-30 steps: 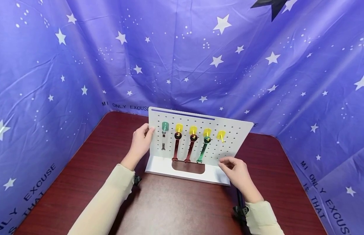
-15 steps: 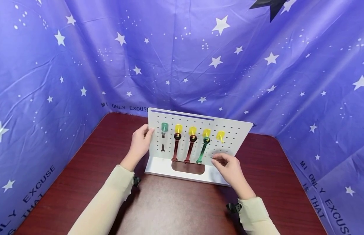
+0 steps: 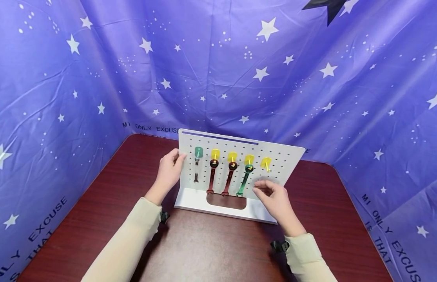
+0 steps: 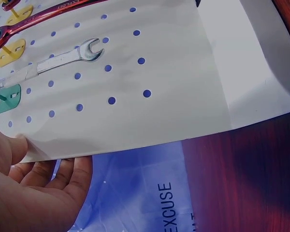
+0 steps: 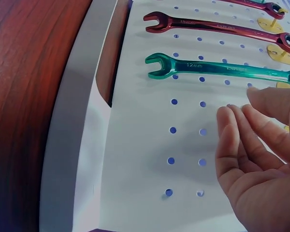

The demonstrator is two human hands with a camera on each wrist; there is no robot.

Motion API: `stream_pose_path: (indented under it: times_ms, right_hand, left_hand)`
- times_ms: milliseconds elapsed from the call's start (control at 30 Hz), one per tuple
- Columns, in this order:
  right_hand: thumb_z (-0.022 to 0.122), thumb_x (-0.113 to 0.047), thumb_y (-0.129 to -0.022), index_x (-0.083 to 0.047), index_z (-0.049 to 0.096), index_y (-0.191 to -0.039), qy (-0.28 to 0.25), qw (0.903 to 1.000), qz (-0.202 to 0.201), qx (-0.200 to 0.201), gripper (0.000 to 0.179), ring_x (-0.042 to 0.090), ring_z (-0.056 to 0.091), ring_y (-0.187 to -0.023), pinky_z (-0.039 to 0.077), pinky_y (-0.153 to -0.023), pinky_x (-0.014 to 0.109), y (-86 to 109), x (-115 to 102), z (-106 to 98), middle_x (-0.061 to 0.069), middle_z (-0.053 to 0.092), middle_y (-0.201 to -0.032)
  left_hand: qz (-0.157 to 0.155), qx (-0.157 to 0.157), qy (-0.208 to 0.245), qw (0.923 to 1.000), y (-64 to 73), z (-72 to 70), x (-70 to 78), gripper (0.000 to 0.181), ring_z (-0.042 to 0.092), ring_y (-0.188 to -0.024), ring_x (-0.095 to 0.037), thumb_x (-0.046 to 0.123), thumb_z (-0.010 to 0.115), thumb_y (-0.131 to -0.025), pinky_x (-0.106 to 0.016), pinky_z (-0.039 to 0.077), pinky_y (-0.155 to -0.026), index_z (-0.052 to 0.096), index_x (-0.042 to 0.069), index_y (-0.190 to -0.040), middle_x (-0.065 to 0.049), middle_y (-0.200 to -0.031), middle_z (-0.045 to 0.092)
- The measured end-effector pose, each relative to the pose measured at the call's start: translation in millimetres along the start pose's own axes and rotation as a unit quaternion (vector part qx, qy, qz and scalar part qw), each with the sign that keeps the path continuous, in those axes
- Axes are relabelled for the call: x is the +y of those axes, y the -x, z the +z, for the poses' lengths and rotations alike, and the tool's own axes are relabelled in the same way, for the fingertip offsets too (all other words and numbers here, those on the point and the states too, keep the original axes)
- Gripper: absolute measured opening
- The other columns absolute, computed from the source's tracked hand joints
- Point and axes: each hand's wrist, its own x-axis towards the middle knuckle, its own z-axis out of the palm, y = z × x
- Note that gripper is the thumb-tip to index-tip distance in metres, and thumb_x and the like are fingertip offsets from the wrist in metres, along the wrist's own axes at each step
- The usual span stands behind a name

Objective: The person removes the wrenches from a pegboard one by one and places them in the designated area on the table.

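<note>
With the left hand [image 3: 170, 166], pinched the left edge of the pegboard [image 3: 222, 172], upright between the surface's [image 3: 211, 246] side edges; held the right hand [image 3: 276, 197], loosely bent, just right of the green wrench [image 3: 244, 182], near the pegboard's lower right corner.

A dark reddish-brown, wood-grained surface [image 3: 211, 243] with rounded far corners fills the lower half of the head view, a pale sheen across its near middle. The white pegboard stand [image 3: 193, 199] sits directly on it, a little right of centre and roughly in line with the far edge. Its base lies flat, with a rounded rectangle cut out so that the brown grain shows through. Beside the left sleeve [image 3: 123, 243] the wood is in shadow, and whether the cloth touches it is hard to tell.
</note>
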Motion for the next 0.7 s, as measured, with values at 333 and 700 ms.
stream_pose_path:
  times_ms: [333,700]
  right_hand:
    - [0.079,-0.006,-0.090,-0.001,0.077,-0.101,-0.013,0.9998,-0.013,0.010,0.012,0.018,0.064,-0.075,0.049,-0.064,0.023,-4.2,-6,7,0.005,0.073,-0.090]
    - [0.074,0.004,-0.091,0.009,0.073,-0.105,-0.031,0.9995,-0.010,-0.001,0.016,0.029,0.066,-0.082,0.051,-0.070,0.025,-3.6,-35,9,0.018,0.072,-0.096]
  left_hand:
    - [-0.006,-0.002,0.005,1.0000,1.6,-0.9,-0.8,0.016,0.063,-0.071,-0.026,0.014,0.060,-0.104,-0.037,0.048,-0.059,0.067,0.000,-0.099,-0.015,-0.090,0.072]
    - [0.001,0.003,0.007,1.0000,0.7,0.6,-0.9,0.015,0.064,-0.072,-0.026,0.013,0.061,-0.104,-0.036,0.047,-0.059,0.067,0.000,-0.098,-0.015,-0.090,0.073]
